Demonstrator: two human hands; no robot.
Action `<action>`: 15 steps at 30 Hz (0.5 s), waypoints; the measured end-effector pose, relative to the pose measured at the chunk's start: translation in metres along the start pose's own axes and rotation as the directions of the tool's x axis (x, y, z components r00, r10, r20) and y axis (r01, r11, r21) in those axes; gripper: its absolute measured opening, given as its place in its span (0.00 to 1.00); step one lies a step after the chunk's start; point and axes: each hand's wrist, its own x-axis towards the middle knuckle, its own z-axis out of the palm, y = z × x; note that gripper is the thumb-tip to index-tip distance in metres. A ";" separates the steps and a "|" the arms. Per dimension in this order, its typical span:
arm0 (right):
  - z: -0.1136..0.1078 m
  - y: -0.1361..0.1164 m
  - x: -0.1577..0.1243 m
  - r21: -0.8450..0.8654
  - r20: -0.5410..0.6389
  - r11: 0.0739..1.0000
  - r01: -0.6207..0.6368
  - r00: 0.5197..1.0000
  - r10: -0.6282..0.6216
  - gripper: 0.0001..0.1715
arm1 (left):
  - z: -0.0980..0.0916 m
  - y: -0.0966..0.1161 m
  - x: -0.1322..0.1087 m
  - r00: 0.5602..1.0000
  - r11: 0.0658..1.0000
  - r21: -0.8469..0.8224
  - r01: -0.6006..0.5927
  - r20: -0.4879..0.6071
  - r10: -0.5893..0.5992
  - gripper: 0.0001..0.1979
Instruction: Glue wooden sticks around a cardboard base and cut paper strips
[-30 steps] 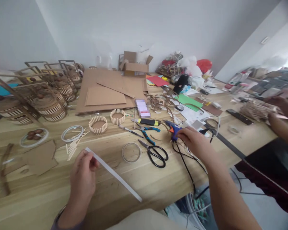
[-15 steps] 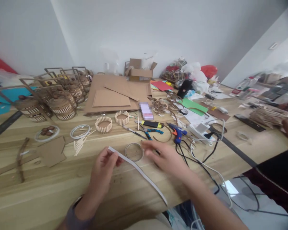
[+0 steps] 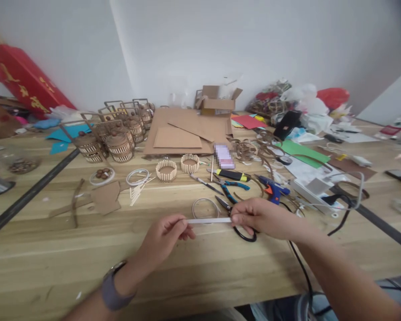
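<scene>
At the frame's lower centre, the left hand (image 3: 169,232) and right hand (image 3: 262,218) clamp their fingers on either end of the white strip's (image 3: 209,220) visible stretch, apparently to keep it straight above the table (image 3: 194,272).

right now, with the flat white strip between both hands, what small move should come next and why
Probably lower the flat white strip toward the thin pale round ring: the left hand and right hand both pinch the strip, it looks straight between them, and the ring lies close by, just beyond it.
</scene>
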 end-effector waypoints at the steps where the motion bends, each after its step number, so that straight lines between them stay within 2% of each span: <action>1: -0.001 0.001 0.001 -0.092 -0.044 0.996 -0.022 0.999 0.018 0.18 | 0.002 -0.003 0.003 1.000 1.000 0.013 0.005 0.017 -0.006 0.15; 3: 0.008 -0.003 0.009 -0.306 -0.209 0.951 -0.038 0.977 -0.028 0.15 | 0.006 -0.008 0.008 0.999 0.999 0.053 0.005 0.034 -0.007 0.17; 5: 0.028 -0.012 0.022 -0.428 -0.363 0.904 0.023 0.911 -0.195 0.09 | 0.009 -0.014 0.013 0.999 0.992 0.121 -0.027 0.040 0.022 0.19; 8: 0.064 -0.026 0.049 -0.394 -0.313 0.892 0.221 0.880 -0.357 0.11 | 0.009 -0.022 0.020 0.997 0.982 0.174 -0.075 0.024 0.072 0.20; 11: 0.087 -0.032 0.075 -0.343 -0.362 0.908 0.239 0.858 -0.363 0.10 | 0.002 -0.029 0.026 0.994 0.986 0.156 -0.065 -0.072 0.077 0.21; 15: 0.096 -0.027 0.091 -0.306 -0.407 0.916 0.261 0.833 -0.373 0.11 | -0.006 -0.035 0.028 0.983 0.972 0.230 -0.052 -0.160 0.091 0.20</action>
